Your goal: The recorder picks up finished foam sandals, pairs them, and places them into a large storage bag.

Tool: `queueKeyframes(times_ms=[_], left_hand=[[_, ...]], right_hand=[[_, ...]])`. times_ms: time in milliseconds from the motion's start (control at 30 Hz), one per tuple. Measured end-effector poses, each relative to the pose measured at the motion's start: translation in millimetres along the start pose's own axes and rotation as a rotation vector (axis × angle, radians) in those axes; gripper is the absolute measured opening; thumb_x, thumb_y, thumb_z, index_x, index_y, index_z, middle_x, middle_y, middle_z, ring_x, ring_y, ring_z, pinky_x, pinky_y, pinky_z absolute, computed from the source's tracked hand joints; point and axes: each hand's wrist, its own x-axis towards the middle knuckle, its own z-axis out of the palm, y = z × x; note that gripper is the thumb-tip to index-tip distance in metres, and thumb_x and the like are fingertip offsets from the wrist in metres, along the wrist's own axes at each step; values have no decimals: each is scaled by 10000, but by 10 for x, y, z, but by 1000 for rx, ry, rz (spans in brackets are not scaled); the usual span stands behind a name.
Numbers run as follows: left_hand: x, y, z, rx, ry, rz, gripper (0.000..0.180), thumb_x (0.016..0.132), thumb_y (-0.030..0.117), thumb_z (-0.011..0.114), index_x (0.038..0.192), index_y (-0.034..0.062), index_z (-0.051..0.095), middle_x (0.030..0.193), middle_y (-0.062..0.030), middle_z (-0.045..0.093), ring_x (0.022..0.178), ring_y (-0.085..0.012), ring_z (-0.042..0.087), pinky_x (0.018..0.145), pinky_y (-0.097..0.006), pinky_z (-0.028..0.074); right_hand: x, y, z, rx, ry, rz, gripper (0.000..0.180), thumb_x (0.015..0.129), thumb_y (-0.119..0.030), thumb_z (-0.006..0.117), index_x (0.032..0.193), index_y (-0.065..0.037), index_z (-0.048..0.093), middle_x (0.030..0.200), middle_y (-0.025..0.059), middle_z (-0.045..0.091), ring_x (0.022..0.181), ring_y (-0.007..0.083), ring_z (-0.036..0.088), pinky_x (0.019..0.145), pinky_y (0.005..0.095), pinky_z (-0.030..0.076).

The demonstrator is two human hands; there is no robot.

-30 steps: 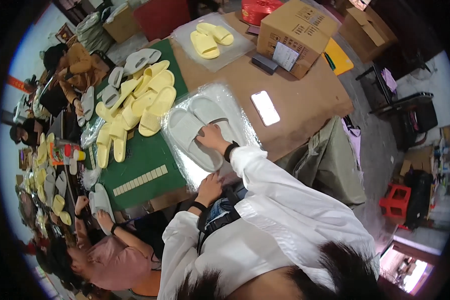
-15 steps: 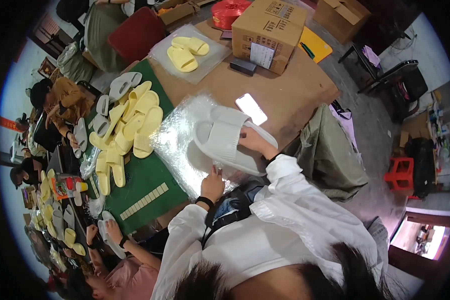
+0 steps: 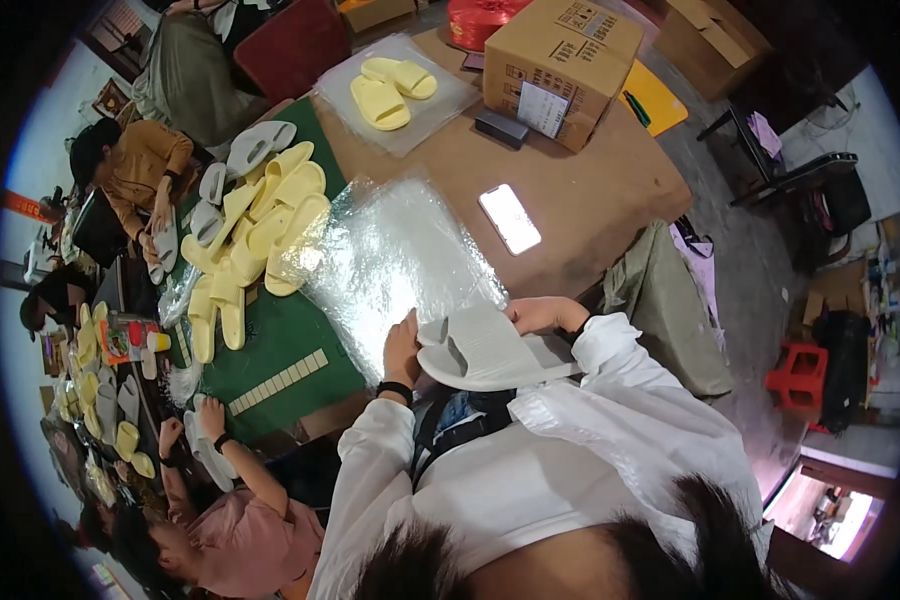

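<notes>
My right hand (image 3: 538,315) grips a pair of light grey slide slippers (image 3: 485,345), held tilted close to my body at the near edge of the table. The slippers seem stacked together, and my fingers partly hide behind the upper one. Just left of their toe ends is my left hand (image 3: 401,350), fingers drawn together at the near edge of a shiny clear plastic bag (image 3: 410,240). That bag lies flat, partly over a green mat (image 3: 295,335) and partly over brown board.
Yellow and grey slippers (image 3: 260,225) are heaped on the mat's left. A phone (image 3: 510,219) lies right of the bag. Farther back are a yellow pair on bags (image 3: 385,92) and a carton (image 3: 562,72). Co-workers (image 3: 145,170) handle slippers on the left.
My right hand has brought the grey slippers nearer to my body, off the bag, and tilted them. My left hand has moved slightly left and up along the bag's near edge.
</notes>
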Motion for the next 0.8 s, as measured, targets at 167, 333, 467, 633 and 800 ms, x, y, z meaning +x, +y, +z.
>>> queueKeyframes(times_ms=[167,333,467,633,800], left_hand=[[143,38,-220,60,1,-212,372,774,129,501,1144,92,521,914,-104,553,861,-295,513,757,-409,397],[182,-40,-152,-58,553,-198,280,800,147,518,1065,159,608,951,-67,596,872,-271,538,790,-396,390],[149,46,-366,-168,584,-184,331,801,122,546,1128,148,593,1012,-81,603,945,-274,542,827,-385,388],[105,-131,-433,-647,627,-587,209,871,137,522,999,19,637,888,-150,631,750,-298,594,688,-345,462],[115,84,-694,-271,563,-299,218,864,123,516,1034,28,615,950,-150,609,870,-296,570,761,-368,448]], right_hand=[[53,-298,6,9,23,-112,287,776,-215,615,942,20,624,750,-39,619,661,82,492,616,287,416],[390,90,-19,-203,213,-89,298,741,-231,618,891,27,618,709,57,624,649,117,515,628,282,423],[440,-111,197,-363,726,-293,306,709,-228,603,934,-20,619,868,142,627,807,283,582,728,358,440],[634,-47,373,-553,740,-197,247,716,-234,565,871,-62,652,973,137,586,1056,308,471,939,461,312],[683,-125,520,-801,806,-141,209,721,-223,568,757,-41,665,1019,153,571,1092,325,451,980,483,288]])
